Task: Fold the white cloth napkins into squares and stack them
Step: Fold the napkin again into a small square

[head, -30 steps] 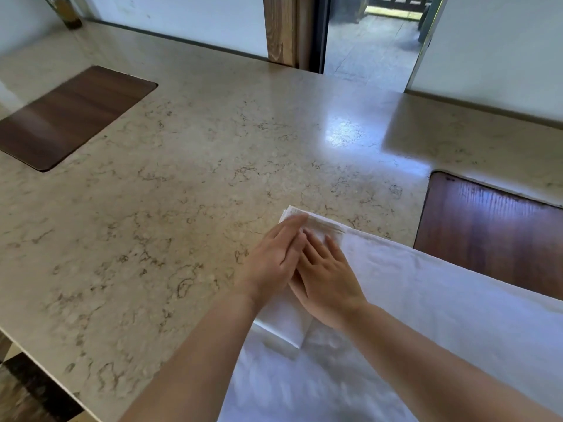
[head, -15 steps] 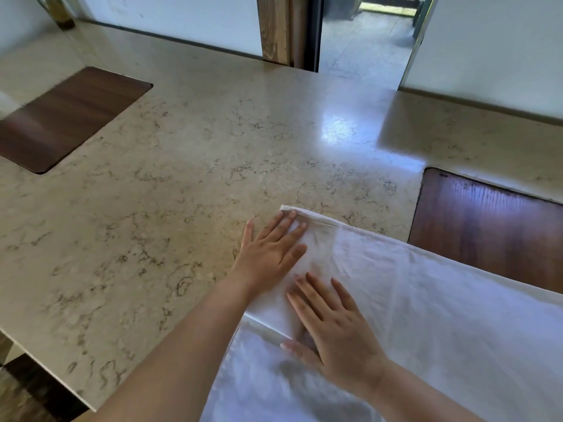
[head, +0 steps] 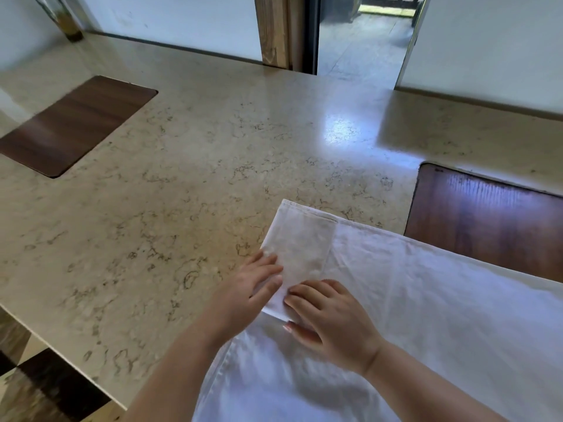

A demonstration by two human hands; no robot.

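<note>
A large white cloth napkin (head: 426,300) lies spread over the near right of the marble counter (head: 182,193). Its left edge is folded over into a narrow flap (head: 300,248) that runs away from me. My left hand (head: 253,289) lies flat on the flap's left edge near its close end, fingers spread. My right hand (head: 335,321) rests beside it, fingers on top of the flap's near end and thumb on the cloth just below that end. Neither hand lifts the cloth.
Dark wood inlays sit in the counter at far left (head: 76,126) and at right (head: 487,220); the cloth overlaps the right one. The counter's near edge (head: 61,354) drops to a dark tiled floor. A doorway (head: 359,35) opens behind the counter.
Both hands slid back toward me along the folded flap, from its far end to its near end. The flap now lies flatter and uncovered at the far end.
</note>
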